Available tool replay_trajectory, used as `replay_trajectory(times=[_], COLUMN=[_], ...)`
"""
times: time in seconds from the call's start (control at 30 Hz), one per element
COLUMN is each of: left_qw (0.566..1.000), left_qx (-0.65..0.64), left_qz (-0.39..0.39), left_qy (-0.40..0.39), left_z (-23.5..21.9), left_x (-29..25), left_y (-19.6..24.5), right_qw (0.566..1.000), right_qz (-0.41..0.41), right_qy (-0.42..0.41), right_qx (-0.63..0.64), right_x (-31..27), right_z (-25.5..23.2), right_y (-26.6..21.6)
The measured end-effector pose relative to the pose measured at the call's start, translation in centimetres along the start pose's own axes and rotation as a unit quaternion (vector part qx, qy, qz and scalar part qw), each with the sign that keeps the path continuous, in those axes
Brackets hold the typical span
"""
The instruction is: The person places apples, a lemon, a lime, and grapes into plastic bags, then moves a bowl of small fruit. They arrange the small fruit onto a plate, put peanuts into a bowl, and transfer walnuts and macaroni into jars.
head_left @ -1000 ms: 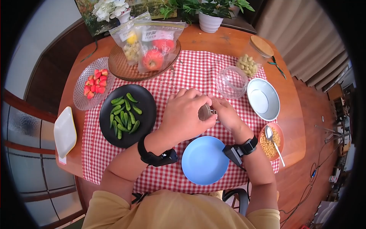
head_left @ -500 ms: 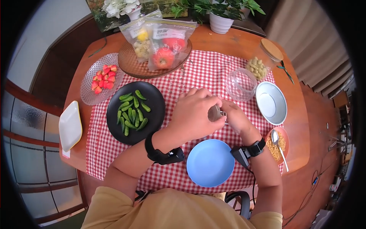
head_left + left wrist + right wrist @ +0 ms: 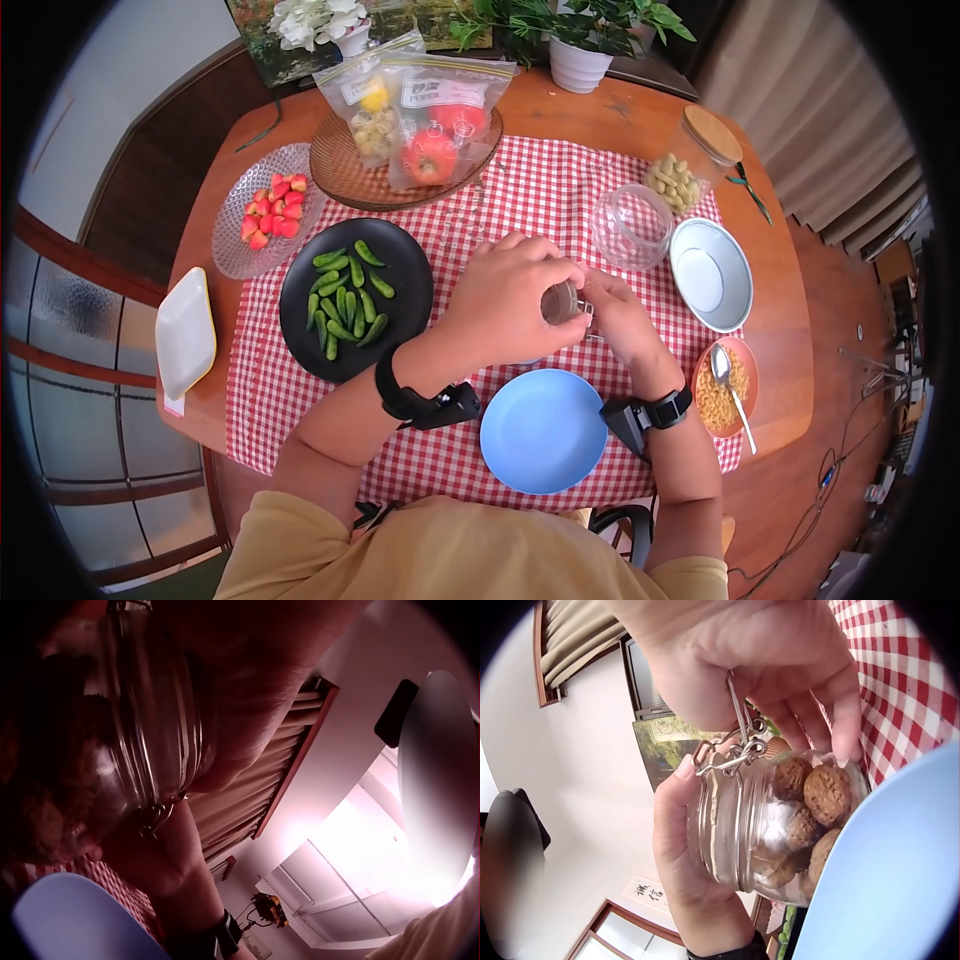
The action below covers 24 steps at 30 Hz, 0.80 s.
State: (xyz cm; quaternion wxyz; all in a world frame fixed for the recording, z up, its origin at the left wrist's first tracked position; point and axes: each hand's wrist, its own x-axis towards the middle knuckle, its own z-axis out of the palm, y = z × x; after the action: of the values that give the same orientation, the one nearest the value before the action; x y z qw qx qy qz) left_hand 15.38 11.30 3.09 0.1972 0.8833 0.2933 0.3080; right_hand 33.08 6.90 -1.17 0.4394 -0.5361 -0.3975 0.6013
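Above the far rim of the light blue plate [image 3: 543, 432], both hands are on a clip-top glass jar [image 3: 739, 825] with several walnuts [image 3: 829, 795] inside. The jar lies tipped on its side in the right wrist view. My left hand [image 3: 510, 300] grips its lid end, the thumb on the lid's edge beside the wire clasp [image 3: 742, 750]. From the other side my right hand [image 3: 622, 318] holds the jar, its fingers curled to the glass near the base. The head view shows only the round glass lid [image 3: 558, 303] between the hands; the left hand hides the rest.
Left stand a black plate of small cucumbers [image 3: 300, 345], a glass dish of strawberries [image 3: 235, 245] and a white tray [image 3: 185, 335]. Behind is a basket [image 3: 335, 170] with bagged fruit. Right are a clear bowl [image 3: 632, 228], metal bowl [image 3: 712, 275], pasta bowl [image 3: 720, 410] and lidded jar [image 3: 690, 160].
The whole head view has shifted, so the table things appear farther right than a second ago. Both hands keep the same hold on the jar, with little visible movement.
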Motion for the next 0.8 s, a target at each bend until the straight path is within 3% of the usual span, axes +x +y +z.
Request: replay_trajectory(times=[0.13,0.2,0.3,0.4,0.5,0.8], left_qw=[1.0,0.997,0.996,0.999,0.999,0.999], left_qx=[-0.002,-0.031,-0.02,-0.004,-0.031,-0.032], left_qz=[-0.026,-0.052,-0.056,-0.044,0.018,0.018], left_qy=[-0.012,0.045,0.062,0.003,0.009,0.025], left_z=[-0.1,0.3,0.2,-0.8,-0.9,-0.6], left_x=[0.2,0.0,-0.2,-0.1,-0.4,-0.6], left_y=[0.0,-0.2,-0.2,0.1,-0.8,-1.3], right_qw=[0.998,0.996,0.997,0.992,0.992,0.994], right_qz=[-0.006,0.004,0.009,0.019,0.008,-0.047], right_qy=[-0.009,-0.016,-0.006,-0.029,-0.029,-0.043], right_qx=[-0.067,-0.086,-0.081,-0.122,-0.126,-0.091], right_x=[0.2,0.3,0.3,0.5,0.6,1.7], right_z=[-0.3,-0.4,-0.3,-0.6,-0.5,-0.9], right_y=[-0.2,-0.4,-0.8,-1.4,-1.3,1.3])
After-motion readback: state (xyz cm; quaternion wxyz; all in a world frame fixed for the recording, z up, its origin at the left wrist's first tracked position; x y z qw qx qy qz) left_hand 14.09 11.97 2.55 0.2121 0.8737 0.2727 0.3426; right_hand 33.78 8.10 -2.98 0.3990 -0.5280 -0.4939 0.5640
